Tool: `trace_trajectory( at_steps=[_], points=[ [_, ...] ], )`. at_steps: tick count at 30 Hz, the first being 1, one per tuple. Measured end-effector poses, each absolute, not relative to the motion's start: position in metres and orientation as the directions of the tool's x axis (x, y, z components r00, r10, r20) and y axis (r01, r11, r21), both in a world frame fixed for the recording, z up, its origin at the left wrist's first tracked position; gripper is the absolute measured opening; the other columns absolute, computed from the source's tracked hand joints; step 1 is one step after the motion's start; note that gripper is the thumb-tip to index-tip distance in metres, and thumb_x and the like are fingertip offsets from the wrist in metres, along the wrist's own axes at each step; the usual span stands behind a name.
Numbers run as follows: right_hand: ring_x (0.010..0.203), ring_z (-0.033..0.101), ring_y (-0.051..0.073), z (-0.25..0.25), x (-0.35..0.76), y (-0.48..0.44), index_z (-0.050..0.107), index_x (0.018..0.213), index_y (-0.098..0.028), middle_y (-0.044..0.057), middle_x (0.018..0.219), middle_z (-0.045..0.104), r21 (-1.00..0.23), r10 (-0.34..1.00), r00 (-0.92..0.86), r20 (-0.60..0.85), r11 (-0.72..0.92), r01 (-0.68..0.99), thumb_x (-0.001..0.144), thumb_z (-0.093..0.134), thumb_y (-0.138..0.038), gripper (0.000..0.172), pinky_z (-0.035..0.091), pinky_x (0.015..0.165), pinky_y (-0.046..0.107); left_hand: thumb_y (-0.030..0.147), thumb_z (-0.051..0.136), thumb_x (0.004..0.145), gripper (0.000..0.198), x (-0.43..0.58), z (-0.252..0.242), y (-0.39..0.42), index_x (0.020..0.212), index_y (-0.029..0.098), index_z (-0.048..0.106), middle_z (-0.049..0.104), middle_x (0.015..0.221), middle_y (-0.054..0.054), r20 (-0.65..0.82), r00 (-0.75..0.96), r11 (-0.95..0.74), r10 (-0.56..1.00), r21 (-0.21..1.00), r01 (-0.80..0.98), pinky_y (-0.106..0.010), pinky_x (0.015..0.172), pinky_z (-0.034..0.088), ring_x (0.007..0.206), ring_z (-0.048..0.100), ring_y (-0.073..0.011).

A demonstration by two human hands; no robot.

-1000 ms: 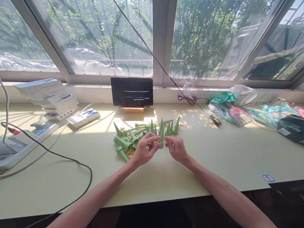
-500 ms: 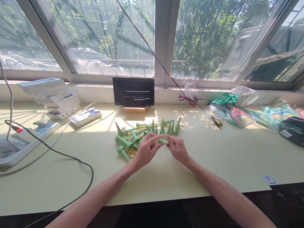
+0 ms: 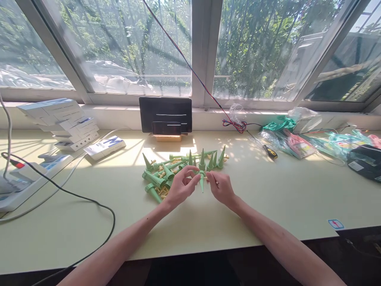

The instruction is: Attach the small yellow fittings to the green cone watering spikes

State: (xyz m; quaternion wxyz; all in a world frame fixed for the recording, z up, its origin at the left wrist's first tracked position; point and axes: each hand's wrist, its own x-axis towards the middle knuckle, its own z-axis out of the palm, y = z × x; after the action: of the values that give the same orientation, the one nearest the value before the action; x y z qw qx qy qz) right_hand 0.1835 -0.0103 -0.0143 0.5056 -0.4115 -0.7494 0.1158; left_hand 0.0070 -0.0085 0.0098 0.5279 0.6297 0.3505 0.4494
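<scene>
My left hand (image 3: 182, 186) is closed in a pinch around the upper part of a green plant watering spike (image 3: 202, 183), whose tip points down toward me. On the spike's right side, my right hand (image 3: 220, 186) pinches a small yellow valve piece (image 3: 206, 178); most of it is hidden by the fingers. Behind my hands several green spikes stand point-up, among them one at the right end (image 3: 221, 158). A loose pile of green spikes (image 3: 154, 179) and small yellow valve pieces (image 3: 163, 192) lies to the left, partly behind my left hand.
At the back stand a black tablet (image 3: 165, 113) and a phone (image 3: 166, 128) on a wooden stand. White boxes (image 3: 68, 123), a power strip (image 3: 56, 167) and a black cable (image 3: 89, 198) occupy the left. A screwdriver (image 3: 270, 152) and bagged cords (image 3: 299, 145) lie at right.
The spike has turned from lying sideways between my hands to pointing down toward me. My right fingers have gone from the spike's tip to the yellow piece at its side.
</scene>
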Motion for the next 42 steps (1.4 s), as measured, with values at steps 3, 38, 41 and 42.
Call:
trace_trajectory(
  at_steps=[3, 38, 41, 42],
  points=[
    [0.049, 0.049, 0.012, -0.016, 0.184, -0.010, 0.053, 0.061, -0.018, 0.002, 0.055, 0.055, -0.596, 0.735, -0.156, 0.660, 0.638, 0.488, 0.104, 0.033, -0.040, 0.052, 0.035, 0.051, 0.024, 0.044, 0.063, 0.090, 0.032, 0.006, 0.008, -0.008, 0.109, 0.019, 0.055, 0.046, 0.068, 0.006, 0.230, 0.365, -0.231, 0.902, 0.972, -0.041, -0.016, 0.038, 0.034, 0.041, 0.043, -0.0030],
    [0.046, 0.045, 0.011, -0.009, 0.188, -0.007, 0.048, 0.060, -0.019, 0.002, 0.054, 0.054, -0.673, 0.773, -0.081, 0.629, 0.594, 0.440, 0.103, 0.034, -0.047, 0.054, 0.034, 0.049, 0.025, 0.039, 0.051, 0.097, 0.028, 0.009, 0.004, -0.010, 0.115, 0.018, 0.057, 0.060, 0.073, 0.001, 0.422, 0.289, -0.482, 0.859, 0.857, 0.182, -0.019, 0.045, 0.046, 0.045, 0.051, -0.0061],
    [0.048, 0.048, 0.012, -0.011, 0.190, -0.005, 0.049, 0.061, -0.019, 0.003, 0.055, 0.056, -0.597, 0.731, -0.128, 0.670, 0.633, 0.492, 0.104, 0.033, -0.045, 0.053, 0.036, 0.050, 0.025, 0.046, 0.050, 0.097, 0.033, 0.011, 0.006, -0.011, 0.111, 0.017, 0.058, 0.062, 0.068, 0.001, 0.274, 0.311, -0.314, 0.910, 0.945, 0.086, -0.019, 0.041, 0.042, 0.040, 0.050, -0.0067],
    [0.048, 0.048, 0.012, -0.012, 0.190, -0.004, 0.048, 0.061, -0.019, 0.003, 0.055, 0.055, -0.575, 0.722, -0.143, 0.677, 0.640, 0.510, 0.104, 0.032, -0.044, 0.052, 0.035, 0.050, 0.025, 0.047, 0.050, 0.096, 0.035, 0.011, 0.007, -0.010, 0.110, 0.016, 0.059, 0.063, 0.068, 0.001, 0.239, 0.316, -0.273, 0.918, 0.960, 0.067, -0.019, 0.040, 0.040, 0.039, 0.051, -0.0069]
  ],
)
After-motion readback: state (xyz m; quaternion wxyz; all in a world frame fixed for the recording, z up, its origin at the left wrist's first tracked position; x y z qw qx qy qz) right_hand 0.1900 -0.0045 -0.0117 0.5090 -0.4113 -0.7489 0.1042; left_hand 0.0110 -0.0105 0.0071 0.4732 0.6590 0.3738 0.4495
